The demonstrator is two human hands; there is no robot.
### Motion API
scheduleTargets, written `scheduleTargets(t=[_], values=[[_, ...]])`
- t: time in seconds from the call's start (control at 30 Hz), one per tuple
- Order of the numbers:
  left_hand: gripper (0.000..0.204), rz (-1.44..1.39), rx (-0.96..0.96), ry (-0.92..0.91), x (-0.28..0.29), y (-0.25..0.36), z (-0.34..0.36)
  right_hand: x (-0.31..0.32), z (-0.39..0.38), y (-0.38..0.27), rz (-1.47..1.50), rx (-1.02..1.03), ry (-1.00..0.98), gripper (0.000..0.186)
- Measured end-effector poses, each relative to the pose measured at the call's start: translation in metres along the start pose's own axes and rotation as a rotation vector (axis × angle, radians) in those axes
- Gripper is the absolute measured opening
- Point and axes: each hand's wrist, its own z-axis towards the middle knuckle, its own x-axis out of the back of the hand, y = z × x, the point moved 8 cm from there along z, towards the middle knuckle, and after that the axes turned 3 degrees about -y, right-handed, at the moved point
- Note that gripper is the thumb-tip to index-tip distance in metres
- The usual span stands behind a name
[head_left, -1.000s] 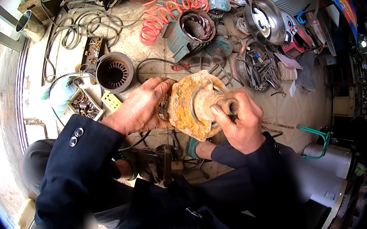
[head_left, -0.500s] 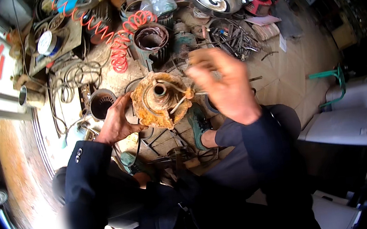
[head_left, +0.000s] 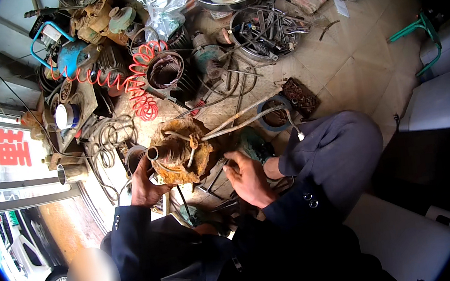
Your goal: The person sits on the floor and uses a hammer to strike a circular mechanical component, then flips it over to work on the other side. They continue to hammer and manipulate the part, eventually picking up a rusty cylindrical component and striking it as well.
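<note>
We hold a rusty orange motor part (head_left: 181,151) up over the messy floor. Our left hand (head_left: 145,187) grips its lower left edge, fingers curled tight around the rim. Our right hand (head_left: 249,179) sits just beside its right edge, fingers bent and close together; we cannot tell if they pinch anything. Two thin grey cables (head_left: 245,121) run out past those fingers. Beyond our fingertips lie a red coiled hose (head_left: 137,86) and a tray of tools (head_left: 264,29). Bare floor tiles (head_left: 361,62) lie off to the right.
</note>
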Motion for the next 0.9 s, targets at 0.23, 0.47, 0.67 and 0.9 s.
scheduleTargets(t=[0.23, 0.47, 0.67, 0.9], values=[[0.087, 0.059, 0.079, 0.007, 0.001, -0.006, -0.001, 0.002, 0.019, -0.007, 0.325, -0.018, 0.053, 0.041], [0.092, 0.063, 0.08, -0.032, -0.006, 0.006, 0.007, 0.01, 0.023, -0.031, 0.191, 0.248, 0.165, 0.038], [0.068, -0.854, 0.346, -0.001, -0.026, 0.0, 0.01, 0.013, 0.027, -0.038, 0.186, 0.248, 0.099, 0.042], [0.055, -0.766, 0.348, 0.015, -0.023, -0.005, 0.008, 0.002, 0.034, 0.078, 0.339, -0.351, 0.203, 0.022]])
